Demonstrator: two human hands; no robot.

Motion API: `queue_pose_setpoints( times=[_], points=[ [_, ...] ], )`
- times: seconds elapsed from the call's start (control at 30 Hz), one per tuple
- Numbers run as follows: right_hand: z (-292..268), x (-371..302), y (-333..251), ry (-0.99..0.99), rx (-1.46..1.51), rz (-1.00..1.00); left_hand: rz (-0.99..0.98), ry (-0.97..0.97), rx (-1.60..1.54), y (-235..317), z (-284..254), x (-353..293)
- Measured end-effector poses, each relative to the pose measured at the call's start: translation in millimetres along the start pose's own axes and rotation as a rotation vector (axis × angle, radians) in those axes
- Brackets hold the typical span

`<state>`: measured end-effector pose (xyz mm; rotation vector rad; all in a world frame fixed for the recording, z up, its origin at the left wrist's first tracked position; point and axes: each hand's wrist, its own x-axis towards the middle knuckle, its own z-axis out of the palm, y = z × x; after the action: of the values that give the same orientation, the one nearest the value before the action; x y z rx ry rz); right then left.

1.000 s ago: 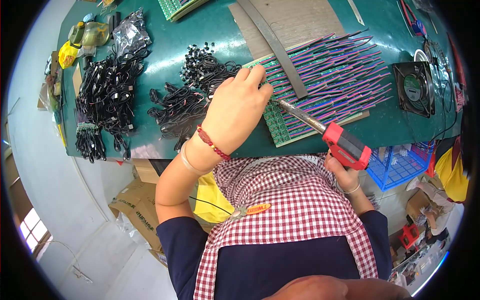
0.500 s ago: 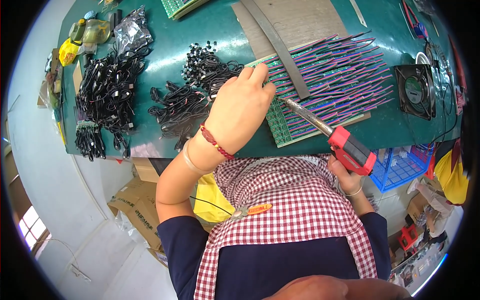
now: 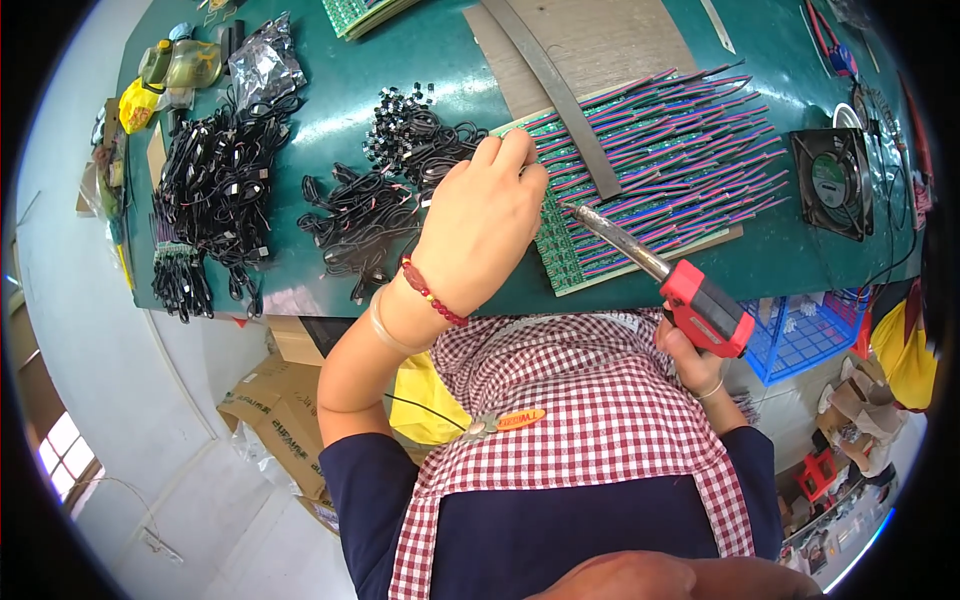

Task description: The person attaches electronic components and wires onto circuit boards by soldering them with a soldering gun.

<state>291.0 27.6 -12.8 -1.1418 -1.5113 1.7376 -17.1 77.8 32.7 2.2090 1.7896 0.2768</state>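
Note:
My left hand (image 3: 480,225) rests with curled fingers on the left edge of a green circuit board (image 3: 565,262) that lies on the green table (image 3: 330,100). A red bead bracelet sits on that wrist. Rows of red and blue wires (image 3: 680,165) run off the board to the right. My right hand (image 3: 690,358) grips the red handle of a soldering gun (image 3: 690,298). Its metal tip points up and left, over the board just right of my left fingers. A grey metal bar (image 3: 560,85) lies diagonally across the wires.
Piles of black cable leads (image 3: 215,190) and small black connectors (image 3: 400,135) lie left of the board. A black square fan (image 3: 830,182) sits at the right. A blue wire basket (image 3: 805,335) hangs below the table edge. Cardboard boxes (image 3: 275,420) stand on the floor at the left.
The soldering gun's tip has slid slightly along the board while my left hand stayed pressed at the board's left edge.

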Motion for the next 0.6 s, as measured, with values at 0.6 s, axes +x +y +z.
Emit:
queue_pose_setpoints(
  times=[0.6],
  points=[
    [6,-5,1,-0.073,-0.042,0.073,-0.057,0.059,0.036,11,5,-4]
  ],
)
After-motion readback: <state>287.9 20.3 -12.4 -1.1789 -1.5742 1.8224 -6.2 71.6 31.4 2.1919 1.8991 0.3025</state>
